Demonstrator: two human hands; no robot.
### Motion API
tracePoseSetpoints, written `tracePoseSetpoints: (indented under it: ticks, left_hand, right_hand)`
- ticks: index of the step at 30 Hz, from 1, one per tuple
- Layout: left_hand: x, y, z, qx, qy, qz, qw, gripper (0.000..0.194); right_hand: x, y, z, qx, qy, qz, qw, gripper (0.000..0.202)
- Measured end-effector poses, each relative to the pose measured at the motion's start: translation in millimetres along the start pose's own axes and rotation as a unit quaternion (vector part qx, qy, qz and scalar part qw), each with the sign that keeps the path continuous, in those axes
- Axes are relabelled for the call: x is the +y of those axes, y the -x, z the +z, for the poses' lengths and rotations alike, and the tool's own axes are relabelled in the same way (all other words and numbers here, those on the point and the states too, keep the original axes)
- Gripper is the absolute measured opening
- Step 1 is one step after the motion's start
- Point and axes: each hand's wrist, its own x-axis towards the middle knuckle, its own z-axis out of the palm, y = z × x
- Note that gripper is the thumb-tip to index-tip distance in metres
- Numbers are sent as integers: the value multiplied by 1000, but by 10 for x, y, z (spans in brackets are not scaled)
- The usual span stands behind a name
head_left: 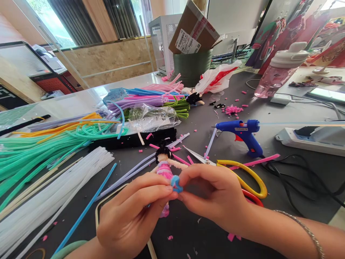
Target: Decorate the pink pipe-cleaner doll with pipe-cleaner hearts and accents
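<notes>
Between my two hands is a short blue pipe cleaner (176, 184), bent into a small curl. My left hand (137, 208) pinches it from the left with thumb and fingers. From the right, my right hand (215, 190) closes thumb and forefinger on the same piece. Just behind the fingertips lies a pipe-cleaner doll (164, 166) with black hair and a pink and lilac dress; my hands hide part of its body. Scissors (249, 180) with yellow and red handles rest beyond my right hand, partly covered by it.
A blue glue gun (242, 133) lies at the right, near a power strip (309, 142) and black cables. Bundles of green pipe cleaners (61, 147) and white pipe cleaners (67, 187) cover the left. A pink bottle (283, 72) stands at the back right; pink scraps are scattered about.
</notes>
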Motion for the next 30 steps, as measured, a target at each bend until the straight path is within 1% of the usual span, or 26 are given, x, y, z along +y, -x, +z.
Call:
tracePoseSetpoints:
  ticks: [5,9,14,26,30]
  left_hand:
    - [-7,25,5,-3,-5,3,1000,15]
    - [-12,29,-2,-16,-3,3,1000,17]
    - [-23,60,-29,-8,-11,6,1000,18]
    - [-30,57,-14,-33,-14,9,999,20]
    - [-25,47,-17,-29,-11,4,1000,19]
  right_hand:
    - [2,6,-10,4,43,-41,998,18]
    - [6,1,-15,-5,55,-57,997,19]
    - [23,2,-2,-5,58,-68,996,19]
    - [20,10,2,-5,73,-71,995,20]
    - [15,8,9,-1,72,-71,995,21]
